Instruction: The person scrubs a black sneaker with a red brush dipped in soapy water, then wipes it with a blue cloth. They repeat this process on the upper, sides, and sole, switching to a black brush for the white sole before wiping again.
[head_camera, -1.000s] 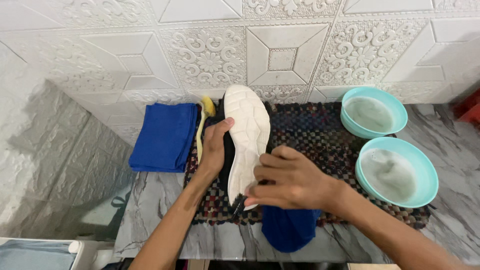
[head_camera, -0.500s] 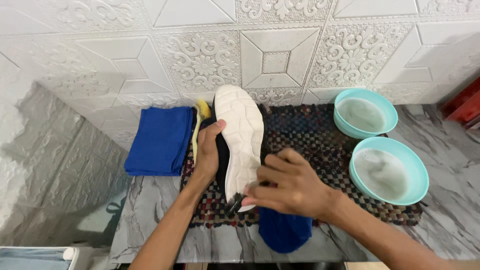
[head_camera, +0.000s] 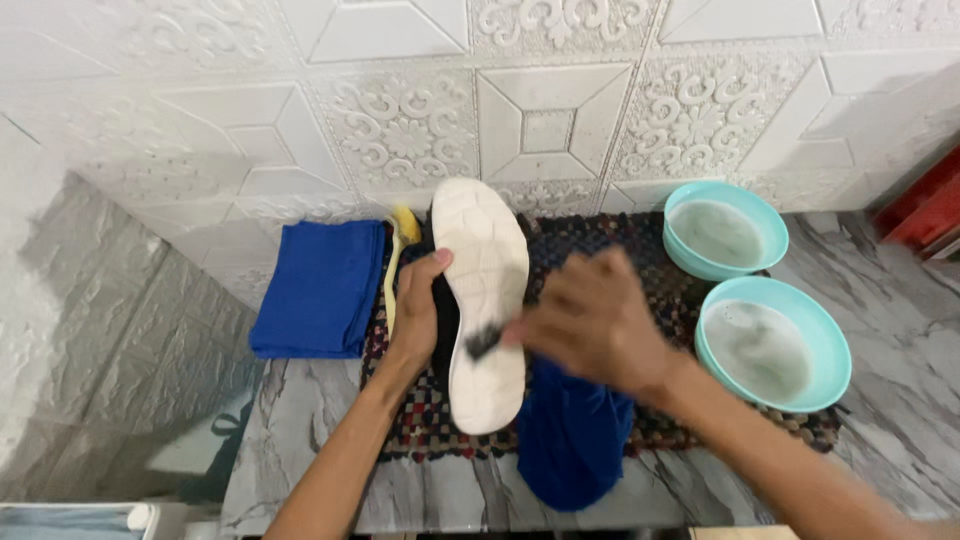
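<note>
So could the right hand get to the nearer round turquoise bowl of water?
Probably yes. The right hand is busy at the white shoe sole, but the nearer round turquoise bowl of water sits just to its right on the grey marble counter, with nothing between them.

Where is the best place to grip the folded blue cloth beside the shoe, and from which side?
Probably the folded blue cloth is best pinched at its near edge, coming from the front: it lies flat on the counter, nothing rests on it, and the wall blocks the far side.
</note>
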